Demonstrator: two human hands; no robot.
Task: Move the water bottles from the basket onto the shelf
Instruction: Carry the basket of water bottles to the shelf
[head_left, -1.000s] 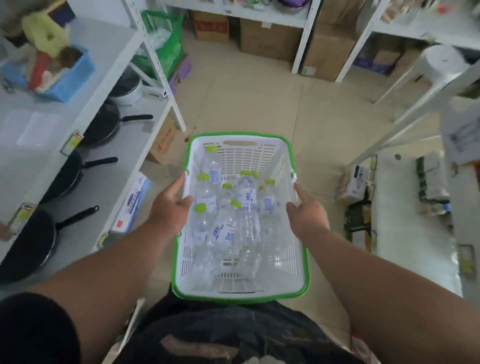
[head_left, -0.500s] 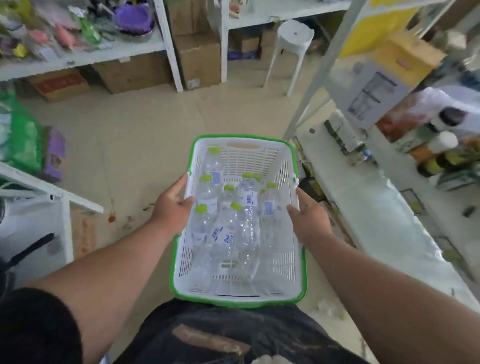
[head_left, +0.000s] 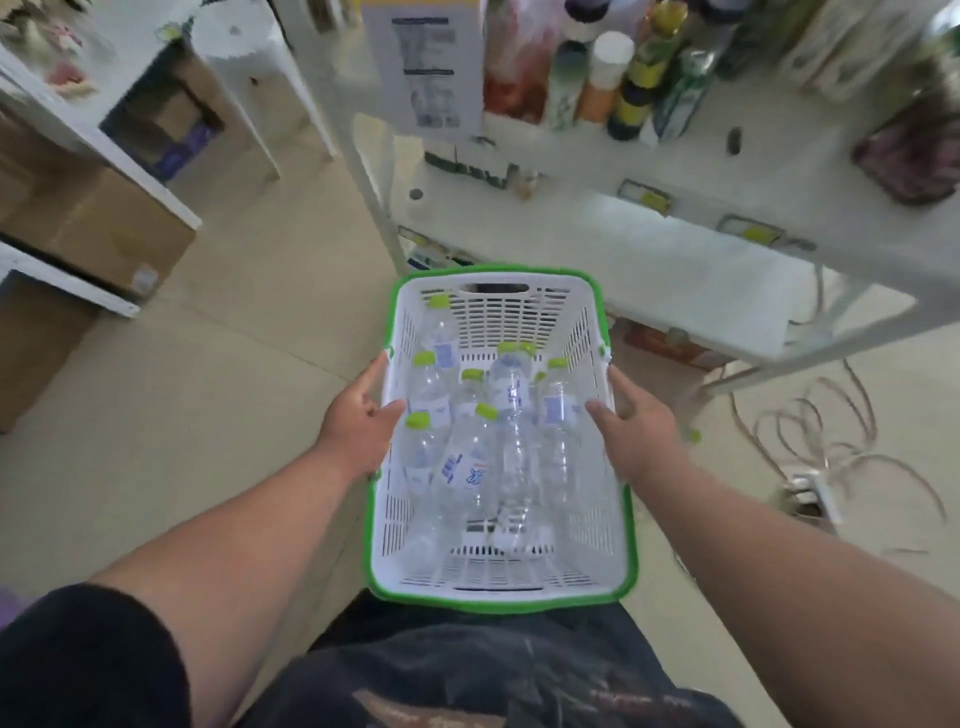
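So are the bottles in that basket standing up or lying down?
Lying down. The water bottles are piled on their sides in the basket, green caps toward the far end, some overlapping.

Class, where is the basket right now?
In the head view the basket sits low at centre, held at its sides by the left hand and right hand, just before the white shelf.

A white slatted plastic basket with a green rim (head_left: 618, 499) is held at centre, gripped at 9 o'clock by the left hand (head_left: 358, 421) and at 3 o'clock by the right hand (head_left: 631, 431). Clear green-capped water bottles (head_left: 470, 457) are piled inside it. A white metal shelf (head_left: 649, 260) is set at 1 o'clock, beyond the basket.
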